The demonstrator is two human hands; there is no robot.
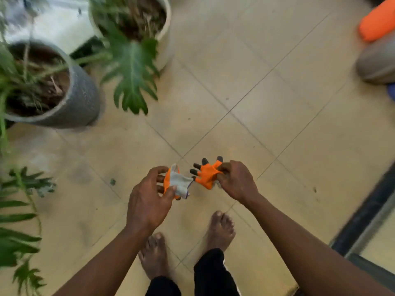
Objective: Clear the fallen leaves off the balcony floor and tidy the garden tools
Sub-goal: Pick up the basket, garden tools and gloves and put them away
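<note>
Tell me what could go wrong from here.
1. The left hand holds the grey-backed glove in a light pinch; it may drop.
2. The right hand only pinches the orange glove, so neither hand is protected yet.
3. The bare feet stand near a small scrap on the tiled floor; stepping on debris could hurt.

Both hands were held out in front, each gripping a glove.
The left hand [149, 201] curled its thumb and fingers round a grey-cuffed glove [180, 185]; the right hand [237, 180] pinched an orange glove [206, 174]. Bare forearms reached forward, hands near each other but apart, backs facing up.
</note>
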